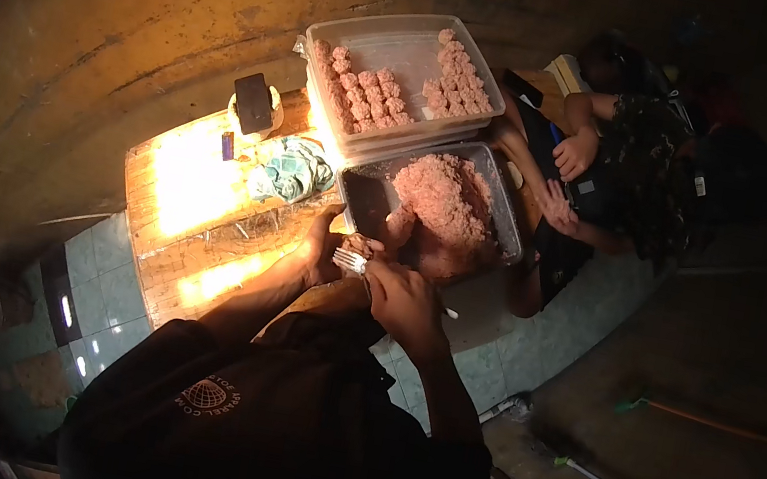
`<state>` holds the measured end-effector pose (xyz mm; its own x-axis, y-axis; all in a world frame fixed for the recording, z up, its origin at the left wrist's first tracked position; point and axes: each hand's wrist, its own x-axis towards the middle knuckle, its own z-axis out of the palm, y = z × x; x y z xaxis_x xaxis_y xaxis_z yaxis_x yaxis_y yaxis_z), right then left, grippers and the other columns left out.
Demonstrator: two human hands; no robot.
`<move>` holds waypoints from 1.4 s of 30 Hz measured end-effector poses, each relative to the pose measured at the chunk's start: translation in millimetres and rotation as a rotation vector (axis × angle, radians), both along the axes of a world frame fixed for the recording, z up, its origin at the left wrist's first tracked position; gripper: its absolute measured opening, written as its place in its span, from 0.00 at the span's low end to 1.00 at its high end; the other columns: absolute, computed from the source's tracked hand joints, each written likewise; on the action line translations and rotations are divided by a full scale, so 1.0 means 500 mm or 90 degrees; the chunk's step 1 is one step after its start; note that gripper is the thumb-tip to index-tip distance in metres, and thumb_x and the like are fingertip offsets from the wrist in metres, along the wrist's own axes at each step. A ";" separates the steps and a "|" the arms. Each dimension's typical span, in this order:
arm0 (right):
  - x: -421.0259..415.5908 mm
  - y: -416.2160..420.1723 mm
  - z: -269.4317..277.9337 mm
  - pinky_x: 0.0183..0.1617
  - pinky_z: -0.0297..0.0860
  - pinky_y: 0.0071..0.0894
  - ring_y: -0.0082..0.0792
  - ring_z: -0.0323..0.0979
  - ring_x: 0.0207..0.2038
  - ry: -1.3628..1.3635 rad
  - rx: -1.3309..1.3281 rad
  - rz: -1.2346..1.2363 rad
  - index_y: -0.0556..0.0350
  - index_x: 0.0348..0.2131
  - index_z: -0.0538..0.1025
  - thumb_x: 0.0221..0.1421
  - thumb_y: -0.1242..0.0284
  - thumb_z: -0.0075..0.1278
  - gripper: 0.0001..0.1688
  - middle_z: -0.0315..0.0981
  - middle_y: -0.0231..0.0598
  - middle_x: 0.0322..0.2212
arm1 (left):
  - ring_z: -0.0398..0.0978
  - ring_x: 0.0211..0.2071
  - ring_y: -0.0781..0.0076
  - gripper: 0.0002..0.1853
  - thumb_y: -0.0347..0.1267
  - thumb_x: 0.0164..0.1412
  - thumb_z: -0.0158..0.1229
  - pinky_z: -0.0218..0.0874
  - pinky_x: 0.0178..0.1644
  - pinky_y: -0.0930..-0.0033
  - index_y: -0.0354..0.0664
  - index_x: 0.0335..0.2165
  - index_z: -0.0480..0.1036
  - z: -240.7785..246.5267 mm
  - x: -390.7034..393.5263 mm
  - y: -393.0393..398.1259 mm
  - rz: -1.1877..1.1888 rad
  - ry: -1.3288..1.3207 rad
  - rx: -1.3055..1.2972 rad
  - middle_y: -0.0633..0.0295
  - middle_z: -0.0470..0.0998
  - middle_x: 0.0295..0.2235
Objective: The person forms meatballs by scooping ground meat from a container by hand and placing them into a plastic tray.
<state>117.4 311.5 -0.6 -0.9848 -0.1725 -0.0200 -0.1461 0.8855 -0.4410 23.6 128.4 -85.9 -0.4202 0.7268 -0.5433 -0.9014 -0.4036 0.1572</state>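
My right hand (404, 305) grips a metal fork (352, 260), its tines at my left palm. My left hand (322, 253) is cupped around a small lump of ground meat mixture (358, 244), at the near left corner of a dark tub (514, 220). In that tub lies a large mound of pink ground meat mixture (447, 197). Just behind it stands a clear plastic container (395, 32) with rows of rough meatballs (369, 96) on its left and more on its right, apart from each other.
A crumpled green-and-white cloth (296, 170), a lighter (228, 146) and a dark phone (252, 103) on a round tub are left on the wooden table (159, 263). Another person (640, 161) sits close at the right, hands near the tubs. A wall runs behind the table.
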 end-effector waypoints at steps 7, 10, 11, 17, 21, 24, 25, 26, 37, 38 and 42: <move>0.016 -0.001 0.015 0.48 0.72 0.58 0.61 0.78 0.38 0.072 -0.159 -0.029 0.51 0.38 0.79 0.64 0.68 0.53 0.08 0.82 0.48 0.33 | 0.81 0.42 0.49 0.50 0.68 0.66 0.41 0.75 0.46 0.50 0.25 0.53 0.72 0.036 0.009 0.005 -0.015 -0.023 0.004 0.42 0.82 0.45; 0.018 0.027 0.025 0.42 0.74 0.52 0.58 0.79 0.38 -0.005 -0.103 -0.070 0.52 0.38 0.80 0.63 0.69 0.55 0.08 0.82 0.50 0.33 | 0.83 0.43 0.49 0.53 0.70 0.66 0.39 0.76 0.51 0.50 0.24 0.54 0.72 0.032 0.012 0.011 -0.028 0.046 -0.017 0.40 0.82 0.44; 0.020 0.039 0.066 0.40 0.74 0.51 0.58 0.80 0.36 -0.017 -0.025 -0.081 0.54 0.39 0.81 0.63 0.70 0.55 0.08 0.82 0.51 0.33 | 0.83 0.43 0.49 0.54 0.72 0.64 0.40 0.75 0.53 0.50 0.24 0.53 0.72 0.025 0.018 0.009 -0.005 0.066 0.006 0.39 0.82 0.44; -0.014 0.054 0.071 0.34 0.73 0.41 0.46 0.81 0.29 -0.011 -0.378 -0.204 0.61 0.42 0.82 0.59 0.68 0.62 0.16 0.80 0.51 0.26 | 0.83 0.46 0.46 0.54 0.73 0.66 0.37 0.76 0.54 0.44 0.29 0.61 0.66 0.082 0.032 0.044 -0.109 0.189 0.084 0.39 0.81 0.46; -0.011 0.067 0.042 0.38 0.73 0.38 0.42 0.82 0.32 -0.049 -0.375 -0.159 0.64 0.37 0.82 0.62 0.68 0.59 0.14 0.80 0.54 0.27 | 0.82 0.48 0.46 0.57 0.74 0.65 0.33 0.77 0.52 0.40 0.29 0.62 0.65 0.157 0.054 0.054 -0.156 0.235 0.137 0.38 0.79 0.49; 0.008 0.064 0.121 0.39 0.72 0.37 0.39 0.79 0.30 0.032 -0.516 -0.146 0.65 0.38 0.81 0.66 0.65 0.58 0.17 0.79 0.51 0.26 | 0.84 0.44 0.53 0.38 0.58 0.74 0.45 0.79 0.48 0.49 0.31 0.58 0.68 0.149 0.054 0.008 -0.187 0.257 0.166 0.43 0.81 0.45; 0.005 0.061 0.116 0.38 0.72 0.36 0.39 0.78 0.29 0.025 -0.468 -0.152 0.65 0.37 0.81 0.67 0.64 0.57 0.17 0.78 0.50 0.26 | 0.84 0.42 0.55 0.31 0.49 0.74 0.49 0.79 0.46 0.52 0.31 0.57 0.69 0.118 0.057 0.017 -0.138 0.467 0.090 0.45 0.82 0.43; -0.003 0.060 0.109 0.38 0.71 0.36 0.38 0.76 0.29 0.019 -0.419 -0.157 0.65 0.37 0.81 0.68 0.64 0.56 0.18 0.78 0.48 0.26 | 0.85 0.40 0.57 0.24 0.41 0.73 0.54 0.79 0.44 0.56 0.31 0.55 0.69 0.088 0.063 0.030 -0.084 0.674 0.010 0.47 0.82 0.41; 0.073 0.029 -0.031 0.34 0.71 0.24 0.21 0.74 0.31 0.024 -0.646 -0.200 0.69 0.46 0.82 0.71 0.75 0.51 0.14 0.84 0.37 0.32 | 0.82 0.36 0.68 0.20 0.31 0.55 0.74 0.73 0.44 0.63 0.35 0.43 0.76 0.149 0.064 0.037 0.077 0.929 -0.407 0.58 0.83 0.33; 0.070 0.043 -0.024 0.35 0.72 0.26 0.22 0.76 0.31 0.009 -0.561 -0.176 0.69 0.45 0.82 0.70 0.74 0.52 0.14 0.84 0.39 0.33 | 0.83 0.36 0.69 0.19 0.31 0.56 0.74 0.73 0.43 0.65 0.36 0.43 0.77 0.153 0.064 0.041 0.038 0.971 -0.429 0.58 0.84 0.33; 0.054 0.060 0.046 0.40 0.77 0.36 0.43 0.84 0.37 0.142 -0.293 -0.083 0.70 0.42 0.81 0.63 0.80 0.54 0.11 0.84 0.51 0.34 | 0.83 0.38 0.55 0.23 0.33 0.51 0.76 0.72 0.44 0.60 0.34 0.42 0.75 0.216 0.073 0.037 -0.027 0.994 -0.446 0.49 0.82 0.34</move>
<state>144.5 341.7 22.2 -0.9705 0.0095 0.2410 -0.1824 0.6248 -0.7592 60.2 147.1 22.1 -0.8096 0.5707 0.1371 0.2603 0.1397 0.9554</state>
